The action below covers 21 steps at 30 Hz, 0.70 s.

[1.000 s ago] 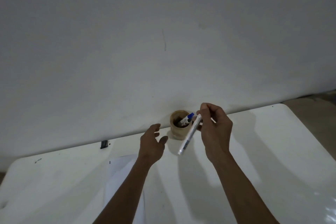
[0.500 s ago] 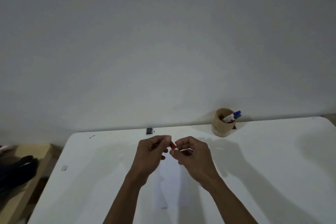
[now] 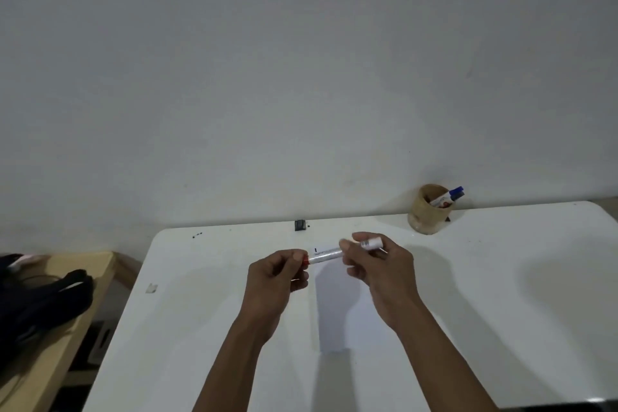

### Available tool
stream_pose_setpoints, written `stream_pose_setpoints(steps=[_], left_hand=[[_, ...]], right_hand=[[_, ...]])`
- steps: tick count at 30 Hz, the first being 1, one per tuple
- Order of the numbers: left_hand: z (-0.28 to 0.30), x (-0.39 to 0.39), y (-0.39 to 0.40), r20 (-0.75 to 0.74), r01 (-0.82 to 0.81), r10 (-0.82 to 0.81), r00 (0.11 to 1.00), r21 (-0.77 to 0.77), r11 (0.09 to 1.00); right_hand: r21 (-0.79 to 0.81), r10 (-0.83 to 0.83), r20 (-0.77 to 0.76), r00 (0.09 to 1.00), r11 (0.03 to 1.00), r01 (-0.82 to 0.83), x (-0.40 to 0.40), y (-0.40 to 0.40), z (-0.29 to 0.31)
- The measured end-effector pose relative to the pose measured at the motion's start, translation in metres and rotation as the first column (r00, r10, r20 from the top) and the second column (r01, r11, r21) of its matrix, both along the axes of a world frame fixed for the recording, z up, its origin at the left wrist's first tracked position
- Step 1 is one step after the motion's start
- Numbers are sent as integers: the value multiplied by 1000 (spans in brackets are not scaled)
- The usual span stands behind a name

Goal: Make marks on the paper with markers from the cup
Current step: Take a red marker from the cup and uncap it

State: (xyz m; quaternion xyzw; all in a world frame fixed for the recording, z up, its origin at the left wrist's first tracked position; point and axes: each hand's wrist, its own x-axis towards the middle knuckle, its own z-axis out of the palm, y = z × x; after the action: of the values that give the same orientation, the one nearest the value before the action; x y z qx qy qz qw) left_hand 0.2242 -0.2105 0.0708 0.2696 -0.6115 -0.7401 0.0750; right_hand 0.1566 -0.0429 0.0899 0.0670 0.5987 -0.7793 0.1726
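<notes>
A white marker with a red cap lies level between my two hands above the table. My left hand pinches the red cap end. My right hand grips the white barrel near its other end. Beneath them a narrow sheet of white paper lies on the white table, with a small black mark at its far edge. The tan cup stands at the table's far right edge and holds a blue-capped marker.
A small black object sits at the table's far edge by the wall. To the left stands a lower wooden surface with dark fabric on it. A grey wall rises behind the table.
The marker went from my right hand alone near the cup to both hands over the paper. My hands have since spread apart, showing the white barrel. The view shifted left.
</notes>
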Motion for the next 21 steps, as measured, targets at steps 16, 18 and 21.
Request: stream_pose_setpoints(steps=[16,18,21], left_hand=[[-4,11,10,112,256,-230,967,-423,869],[-4,7,8,137,266,-232,963,-343,901],[-15,4,-4,178,221,-188,966,-188,957]], right_hand=[[-8,178,27,984,984,-178,8,-8,-34],[-23,185,16,983,983,-184,5,-8,-37],[-126,86,41,995,989,-80,-11,-3,-40]])
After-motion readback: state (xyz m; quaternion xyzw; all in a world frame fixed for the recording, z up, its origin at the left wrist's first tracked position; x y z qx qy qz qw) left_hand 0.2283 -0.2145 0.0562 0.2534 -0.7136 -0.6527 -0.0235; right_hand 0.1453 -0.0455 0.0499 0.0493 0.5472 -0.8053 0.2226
